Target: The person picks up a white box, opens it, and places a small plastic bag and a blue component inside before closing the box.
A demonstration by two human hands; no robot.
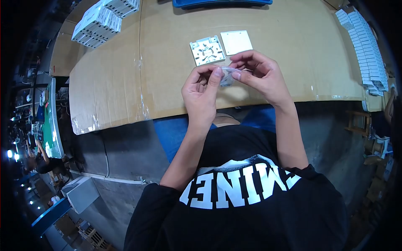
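A small clear plastic bag is stretched between my two hands, just above the table's near edge. My left hand pinches one top corner between thumb and fingers. On the other corner, my right hand has its thumb and fingertips closed. What lies inside the bag is too small to make out. Beyond my hands rests an open white plastic box base with moulded clips and a round middle. Beside it, to the right, is a flat white square cover.
Cardboard covers the table, taped along its front edge. Stacks of white boxes stand at the back left, and long rows of white pieces line the right side. A blue tray sits at the far edge. Another person is at the left.
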